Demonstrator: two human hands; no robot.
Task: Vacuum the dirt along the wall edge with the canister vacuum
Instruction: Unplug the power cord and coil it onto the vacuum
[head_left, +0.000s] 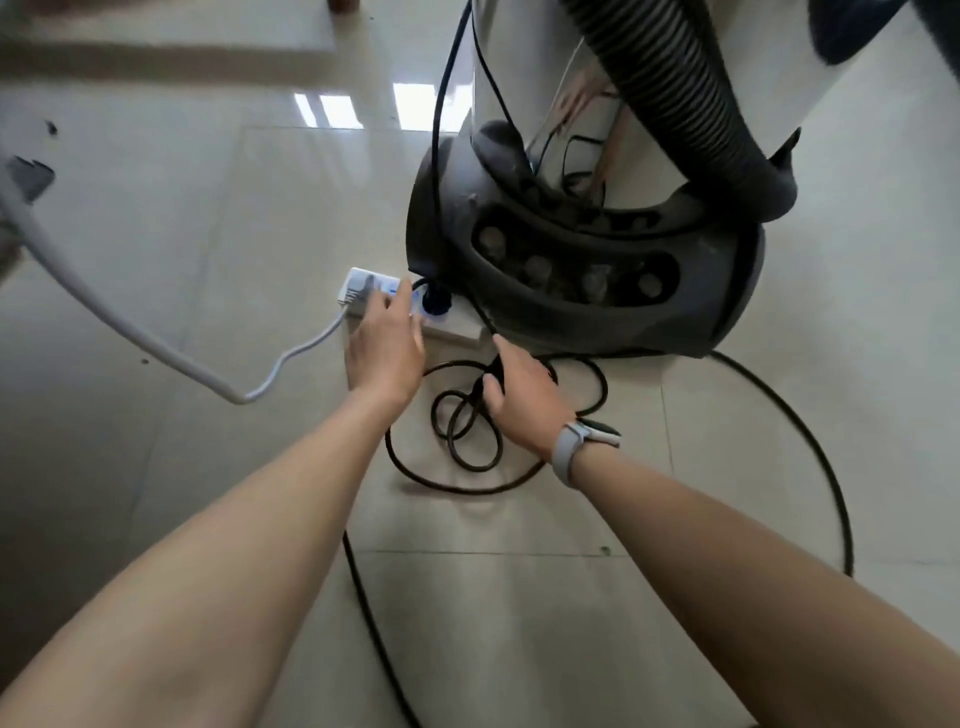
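a: where's the canister vacuum (582, 280) sat? 
b: just past the power strip (410, 306) — left hand (384, 348) is laid flat on it, nearer the plug (434, 296). right hand (524, 400) is closed round the black cord (467, 431).

The floor tiles (171, 218) are glossy and pale, throwing back window light. The vacuum's base (582, 312) is matt dark plastic, dusty in its recesses. Its hose (675, 88) is ribbed black plastic. The power strip (363, 291) looks smooth white plastic; the black cord (810, 441) has a rubbery sheen.
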